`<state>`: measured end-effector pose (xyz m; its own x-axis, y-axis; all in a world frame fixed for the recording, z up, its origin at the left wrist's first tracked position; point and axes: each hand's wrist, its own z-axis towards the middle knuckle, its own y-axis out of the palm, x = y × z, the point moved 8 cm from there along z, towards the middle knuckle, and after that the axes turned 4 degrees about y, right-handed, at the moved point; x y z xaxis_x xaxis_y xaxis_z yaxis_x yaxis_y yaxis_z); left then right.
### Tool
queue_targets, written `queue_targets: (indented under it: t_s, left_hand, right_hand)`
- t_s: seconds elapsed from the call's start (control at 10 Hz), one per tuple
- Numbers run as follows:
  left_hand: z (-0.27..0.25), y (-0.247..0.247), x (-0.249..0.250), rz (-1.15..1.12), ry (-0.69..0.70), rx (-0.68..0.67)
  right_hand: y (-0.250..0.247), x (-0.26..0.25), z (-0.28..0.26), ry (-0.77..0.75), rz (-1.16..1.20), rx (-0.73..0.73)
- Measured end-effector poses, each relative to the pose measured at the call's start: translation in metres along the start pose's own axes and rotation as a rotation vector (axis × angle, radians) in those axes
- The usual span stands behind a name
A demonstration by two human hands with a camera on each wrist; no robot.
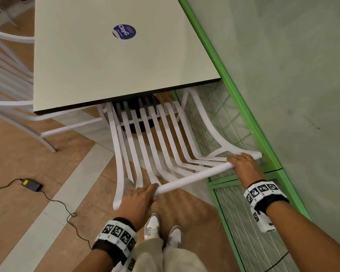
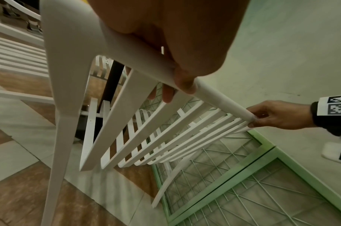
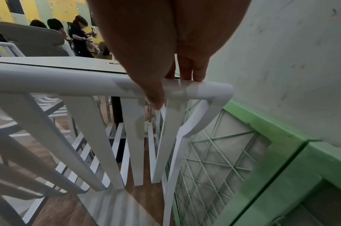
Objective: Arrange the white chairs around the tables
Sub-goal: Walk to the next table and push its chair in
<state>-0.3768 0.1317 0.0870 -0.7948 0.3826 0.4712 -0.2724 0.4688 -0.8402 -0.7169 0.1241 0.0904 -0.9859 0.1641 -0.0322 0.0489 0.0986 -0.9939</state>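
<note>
A white slatted chair [image 1: 155,142] stands in front of me with its seat partly under the pale table [image 1: 114,61]. My left hand [image 1: 139,197] grips the left end of the chair's round top rail [image 1: 192,177], fingers curled round it. My right hand [image 1: 241,163] grips the right end of the same rail. In the left wrist view my left hand [image 2: 177,82] wraps the rail [image 2: 219,100] and the right hand [image 2: 272,114] pinches its far end. The right wrist view shows the right hand's fingers [image 3: 190,71] over the rail [image 3: 69,82].
A second white chair [image 1: 12,91] stands at the table's left side. A green wire-mesh frame [image 1: 243,134] runs along the wall on the right, close to the chair. A black power adapter [image 1: 31,184] and its cable lie on the floor at left. Several people stand in the background [image 3: 78,35].
</note>
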Motion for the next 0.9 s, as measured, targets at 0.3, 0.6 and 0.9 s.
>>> queue_targets:
  t_s: [0.3, 0.6, 0.9]
  left_hand:
    - [0.001, 0.000, 0.006, -0.033, 0.010, 0.030]
    - [-0.026, -0.010, -0.013, 0.002, -0.086, 0.109]
    - [-0.126, 0.004, -0.118, -0.128, -0.461, 0.126]
  right_hand:
    - [0.003, 0.005, 0.002, 0.034, 0.021, 0.023]
    - [-0.003, -0.001, -0.003, 0.027, 0.041, 0.029]
    - [-0.001, -0.026, -0.056, 0.252, 0.225, 0.049]
